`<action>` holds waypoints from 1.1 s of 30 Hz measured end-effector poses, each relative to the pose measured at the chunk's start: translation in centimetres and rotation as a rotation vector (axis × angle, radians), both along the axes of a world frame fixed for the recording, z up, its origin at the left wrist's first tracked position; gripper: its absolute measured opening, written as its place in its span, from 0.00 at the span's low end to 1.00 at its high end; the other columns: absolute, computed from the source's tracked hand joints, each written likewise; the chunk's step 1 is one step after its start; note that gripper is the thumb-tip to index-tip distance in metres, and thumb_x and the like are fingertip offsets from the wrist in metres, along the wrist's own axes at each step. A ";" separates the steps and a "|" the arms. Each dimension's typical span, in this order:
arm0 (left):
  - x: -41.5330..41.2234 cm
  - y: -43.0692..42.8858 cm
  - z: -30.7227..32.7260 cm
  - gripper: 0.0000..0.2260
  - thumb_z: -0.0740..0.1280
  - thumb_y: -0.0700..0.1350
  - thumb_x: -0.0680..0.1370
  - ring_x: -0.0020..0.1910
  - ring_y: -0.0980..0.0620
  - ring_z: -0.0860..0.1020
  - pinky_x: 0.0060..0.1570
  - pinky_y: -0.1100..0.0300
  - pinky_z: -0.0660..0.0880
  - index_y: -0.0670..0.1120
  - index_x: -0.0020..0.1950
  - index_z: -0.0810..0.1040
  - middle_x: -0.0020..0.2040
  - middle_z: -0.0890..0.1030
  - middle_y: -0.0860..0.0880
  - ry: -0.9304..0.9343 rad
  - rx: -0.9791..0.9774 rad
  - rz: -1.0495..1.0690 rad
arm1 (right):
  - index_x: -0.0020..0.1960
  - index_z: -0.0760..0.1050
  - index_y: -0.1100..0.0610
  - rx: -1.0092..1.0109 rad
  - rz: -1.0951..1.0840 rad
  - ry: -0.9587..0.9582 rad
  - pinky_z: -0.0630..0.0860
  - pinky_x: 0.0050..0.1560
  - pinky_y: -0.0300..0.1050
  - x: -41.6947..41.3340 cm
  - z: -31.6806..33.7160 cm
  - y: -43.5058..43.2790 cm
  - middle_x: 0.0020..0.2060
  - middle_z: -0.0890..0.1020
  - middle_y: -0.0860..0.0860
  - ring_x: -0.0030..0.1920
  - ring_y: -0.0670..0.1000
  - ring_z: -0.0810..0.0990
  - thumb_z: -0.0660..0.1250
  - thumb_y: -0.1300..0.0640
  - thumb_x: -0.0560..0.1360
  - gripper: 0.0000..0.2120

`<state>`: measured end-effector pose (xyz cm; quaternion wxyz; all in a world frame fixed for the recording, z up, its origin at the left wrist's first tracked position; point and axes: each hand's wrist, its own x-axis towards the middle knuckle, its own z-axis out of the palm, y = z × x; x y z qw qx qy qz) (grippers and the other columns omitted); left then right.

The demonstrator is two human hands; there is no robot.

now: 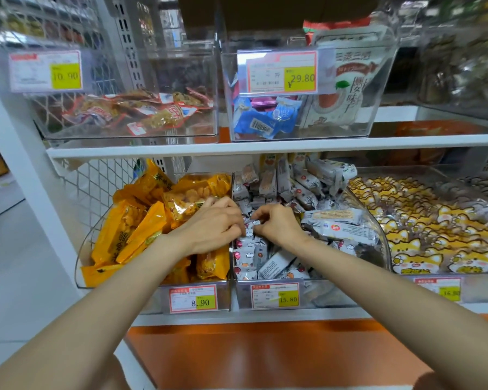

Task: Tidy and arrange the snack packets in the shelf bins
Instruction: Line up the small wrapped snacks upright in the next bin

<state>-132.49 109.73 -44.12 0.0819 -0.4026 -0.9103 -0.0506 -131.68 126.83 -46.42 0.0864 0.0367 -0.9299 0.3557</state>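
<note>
- The person has both hands down in the middle bin (330,294), the one with the 15.80 price tag (274,296) on its front.
- The left hand (212,225) reaches in over that bin's left edge, fingers curled down and clamped on a small grey packet (250,225) in the pile.
- The right hand (278,225) is just beside it, thumb and fingers pinched together on the same little packet or the one next to it. Can't tell which, the fingers cover it.
- Best guess on why the hands are so close: the packets are small and look slippery. Pinching from both sides lets the person square one up without shoving the whole pile.
- The grey packets (338,223) fill the middle bin. Near its front they sit in fairly neat rows. Toward its back and right side they're a loose heap, some standing on end. So it looks partway done, front sorted and back not.
- Left of the middle bin are yellow packets (141,229), leaning every which way, a few poking above their rim.
- Right of it are fox-print packets (423,226), lying mostly flat.
- Above it, one shelf up, there's a clear bin with blue packets (262,119).
- One thing to watch: the left forearm lies across the yellow packets, so it could drag one over the divider into the middle bin.
</note>
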 end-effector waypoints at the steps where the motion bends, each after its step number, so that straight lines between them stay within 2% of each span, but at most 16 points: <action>1: 0.1 0.0 0.0 0.30 0.41 0.58 0.69 0.58 0.58 0.65 0.51 0.60 0.54 0.51 0.51 0.80 0.53 0.77 0.58 0.004 0.007 -0.003 | 0.54 0.80 0.60 0.027 0.011 -0.003 0.69 0.48 0.33 -0.1 -0.1 -0.1 0.50 0.81 0.51 0.50 0.48 0.77 0.72 0.63 0.70 0.12; 4: 0.2 -0.1 -0.1 0.30 0.41 0.58 0.70 0.58 0.58 0.66 0.50 0.62 0.53 0.51 0.51 0.80 0.53 0.77 0.56 0.020 0.035 -0.002 | 0.53 0.77 0.59 0.071 0.033 0.008 0.73 0.53 0.44 -0.4 -0.2 0.0 0.51 0.81 0.55 0.53 0.53 0.78 0.72 0.63 0.69 0.13; 6: 0.3 -0.1 -0.4 0.29 0.42 0.57 0.71 0.58 0.57 0.67 0.51 0.63 0.53 0.49 0.52 0.79 0.53 0.77 0.54 0.036 0.070 -0.001 | 0.53 0.76 0.58 0.094 0.040 0.055 0.73 0.48 0.46 -0.4 -0.4 0.1 0.46 0.81 0.53 0.48 0.53 0.78 0.73 0.60 0.70 0.13; 8: 0.4 -0.4 -0.7 0.26 0.45 0.57 0.73 0.59 0.56 0.68 0.54 0.64 0.54 0.49 0.55 0.78 0.54 0.77 0.54 0.063 0.137 0.002 | 0.55 0.76 0.56 0.116 0.044 0.138 0.72 0.45 0.44 -0.2 -0.5 0.0 0.47 0.80 0.52 0.46 0.52 0.77 0.71 0.55 0.72 0.13; 11: 0.4 -1.0 -0.7 0.23 0.49 0.58 0.74 0.58 0.59 0.66 0.55 0.61 0.58 0.50 0.58 0.76 0.57 0.76 0.54 0.143 0.269 0.070 | 0.59 0.76 0.56 0.076 0.037 0.243 0.72 0.47 0.43 0.1 -0.6 0.1 0.52 0.79 0.53 0.47 0.51 0.77 0.70 0.51 0.73 0.17; 15: 0.2 -1.7 -0.3 0.23 0.50 0.58 0.75 0.58 0.56 0.70 0.56 0.57 0.62 0.48 0.57 0.77 0.56 0.77 0.52 0.136 0.430 0.144 | 0.57 0.77 0.58 -0.082 0.069 0.250 0.69 0.41 0.33 0.5 -0.5 0.2 0.49 0.80 0.52 0.40 0.47 0.75 0.71 0.54 0.73 0.14; 18: 0.0 -2.1 -0.2 0.22 0.51 0.57 0.74 0.58 0.50 0.73 0.55 0.56 0.64 0.48 0.54 0.78 0.55 0.78 0.51 0.142 0.432 0.166 | 0.58 0.78 0.61 -0.064 0.137 0.201 0.67 0.43 0.25 0.4 -0.6 0.0 0.52 0.82 0.56 0.46 0.48 0.77 0.69 0.59 0.74 0.13; 20: 0.1 -2.1 -0.1 0.21 0.52 0.57 0.74 0.58 0.50 0.73 0.55 0.54 0.65 0.48 0.53 0.78 0.54 0.79 0.51 0.141 0.430 0.167 | 0.59 0.78 0.62 -0.073 0.144 0.135 0.69 0.46 0.28 0.1 -0.6 -0.1 0.54 0.81 0.57 0.47 0.50 0.80 0.65 0.62 0.77 0.12; 22: 0.1 -2.0 0.0 0.20 0.52 0.56 0.75 0.58 0.50 0.73 0.56 0.54 0.66 0.48 0.53 0.79 0.54 0.79 0.51 0.140 0.426 0.162 | 0.59 0.78 0.63 -0.093 0.145 0.050 0.72 0.36 0.32 -0.1 -0.5 0.0 0.54 0.81 0.58 0.36 0.44 0.79 0.61 0.63 0.79 0.12; 24: 0.2 -1.9 0.1 0.20 0.52 0.56 0.75 0.57 0.50 0.73 0.56 0.53 0.66 0.47 0.52 0.79 0.54 0.79 0.51 0.138 0.427 0.157 | 0.62 0.76 0.62 -0.030 0.163 -0.029 0.70 0.28 0.31 -0.2 -0.4 0.0 0.53 0.80 0.55 0.28 0.40 0.76 0.58 0.64 0.80 0.14; 26: 0.3 -1.8 0.1 0.19 0.53 0.55 0.75 0.57 0.50 0.74 0.55 0.53 0.67 0.47 0.51 0.79 0.54 0.79 0.51 0.138 0.436 0.145 | 0.66 0.73 0.61 0.100 0.206 -0.081 0.71 0.30 0.30 -0.4 -0.3 -0.1 0.53 0.79 0.57 0.31 0.46 0.77 0.55 0.63 0.81 0.16; 27: 0.3 -1.8 0.2 0.19 0.53 0.55 0.75 0.56 0.50 0.74 0.55 0.54 0.67 0.47 0.51 0.79 0.53 0.79 0.52 0.142 0.440 0.140 | 0.68 0.71 0.60 0.161 0.229 -0.099 0.69 0.29 0.27 -0.5 -0.1 -0.1 0.54 0.79 0.59 0.31 0.45 0.74 0.54 0.63 0.81 0.17; 29: 0.4 -1.7 0.3 0.19 0.53 0.55 0.75 0.56 0.50 0.74 0.54 0.54 0.66 0.47 0.51 0.80 0.53 0.79 0.52 0.141 0.440 0.142 | 0.71 0.67 0.59 0.234 0.253 -0.130 0.65 0.28 0.25 -0.5 0.1 -0.2 0.63 0.75 0.62 0.33 0.44 0.73 0.52 0.63 0.81 0.19; 31: 0.6 -1.7 0.5 0.20 0.53 0.55 0.74 0.56 0.51 0.73 0.55 0.55 0.66 0.47 0.51 0.79 0.54 0.79 0.52 0.128 0.435 0.141 | 0.73 0.64 0.58 0.266 0.253 -0.149 0.71 0.42 0.31 -0.5 0.3 -0.1 0.67 0.71 0.61 0.46 0.50 0.79 0.53 0.62 0.81 0.20; 33: 0.9 -1.7 0.6 0.20 0.53 0.55 0.74 0.57 0.52 0.73 0.56 0.54 0.67 0.47 0.52 0.79 0.54 0.79 0.52 0.117 0.430 0.125 | 0.72 0.65 0.59 0.262 0.218 -0.108 0.72 0.51 0.39 0.0 0.7 0.2 0.65 0.74 0.60 0.52 0.54 0.79 0.57 0.60 0.80 0.20</action>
